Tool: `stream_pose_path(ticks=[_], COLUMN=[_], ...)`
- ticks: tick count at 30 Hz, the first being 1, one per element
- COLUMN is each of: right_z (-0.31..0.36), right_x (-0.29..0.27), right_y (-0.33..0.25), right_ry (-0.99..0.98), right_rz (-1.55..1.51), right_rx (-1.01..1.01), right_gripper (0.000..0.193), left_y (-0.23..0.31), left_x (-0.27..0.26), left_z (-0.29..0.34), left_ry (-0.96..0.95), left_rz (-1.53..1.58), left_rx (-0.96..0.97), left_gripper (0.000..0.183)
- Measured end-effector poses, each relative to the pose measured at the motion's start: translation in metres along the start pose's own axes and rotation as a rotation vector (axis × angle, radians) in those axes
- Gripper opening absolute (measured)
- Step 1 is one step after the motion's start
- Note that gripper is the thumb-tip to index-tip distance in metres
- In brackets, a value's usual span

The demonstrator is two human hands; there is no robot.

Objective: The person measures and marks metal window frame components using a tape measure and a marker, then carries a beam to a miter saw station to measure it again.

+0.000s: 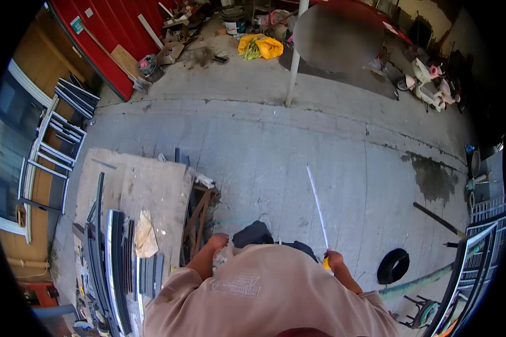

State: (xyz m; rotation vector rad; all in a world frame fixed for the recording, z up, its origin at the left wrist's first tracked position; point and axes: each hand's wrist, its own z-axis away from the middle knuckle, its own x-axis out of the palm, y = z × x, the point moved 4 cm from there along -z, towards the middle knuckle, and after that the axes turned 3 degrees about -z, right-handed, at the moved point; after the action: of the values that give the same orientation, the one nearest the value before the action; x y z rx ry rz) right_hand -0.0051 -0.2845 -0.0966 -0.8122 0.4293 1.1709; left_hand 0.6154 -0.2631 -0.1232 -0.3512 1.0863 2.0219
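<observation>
My right hand (335, 259) is closed around a yellow tape measure (326, 263). Its pale blade (317, 201) stretches out ahead over the concrete floor and leans a little to the left; the far end is free. On the other side, my left hand (218, 241) is beside the worktable's right edge, with its fingers curled in. Whatever those fingers may hold is hidden. Just to its right, dark cloth (253, 234) shows in front of my body.
At left, a worktable (135, 180) carries several long dark metal profiles (115, 253) and a crumpled beige cloth (145, 236). A black coil (393, 266) lies right of my right hand, near stacked metal frames (478, 258). A pole (294, 73) stands ahead; a scooter (429, 87) is far right.
</observation>
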Motion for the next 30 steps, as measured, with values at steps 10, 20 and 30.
stream_pose_path(ticks=[10,20,30], right_z=[-0.237,-0.545,-0.707], right_x=[-0.098,-0.367,-0.434], right_y=[-0.034,-0.253,-0.568], right_ry=[-0.239,-0.105,-0.097], right_rz=[-0.442,0.317,0.092], right_rx=[0.381,-0.285,-0.302], right_gripper=[0.051,0.05,0.048], left_y=[0.113,0.019,-0.044], left_x=[-0.282,-0.166,-0.408], left_z=[-0.185,-0.152,-0.206], left_ry=[0.478,0.271,1.168], left_rz=[0.772,0.969,0.836], left_rx=[-0.093,-0.772,-0.622], left_gripper=[0.035,0.024,0.022])
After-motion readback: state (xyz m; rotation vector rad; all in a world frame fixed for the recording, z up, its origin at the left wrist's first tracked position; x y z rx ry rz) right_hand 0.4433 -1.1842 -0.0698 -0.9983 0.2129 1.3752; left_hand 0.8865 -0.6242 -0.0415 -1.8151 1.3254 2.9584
